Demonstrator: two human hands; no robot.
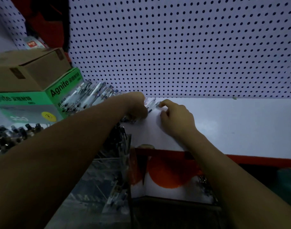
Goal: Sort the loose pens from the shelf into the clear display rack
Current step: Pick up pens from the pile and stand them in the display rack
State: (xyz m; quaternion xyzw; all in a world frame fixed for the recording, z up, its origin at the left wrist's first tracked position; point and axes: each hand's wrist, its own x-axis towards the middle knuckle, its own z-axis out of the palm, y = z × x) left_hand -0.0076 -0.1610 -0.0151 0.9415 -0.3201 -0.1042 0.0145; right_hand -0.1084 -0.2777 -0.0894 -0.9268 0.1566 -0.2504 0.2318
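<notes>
dim light. a white pegboard wall (182, 47) dotted with dark holes rises behind a white shelf (240, 126) with a red front edge (257, 158).

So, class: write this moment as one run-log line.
left hand: holds loose pens | right hand: pinches one pen's end | where: white shelf, by pegboard | clear display rack: nearer the camera, untouched
</notes>
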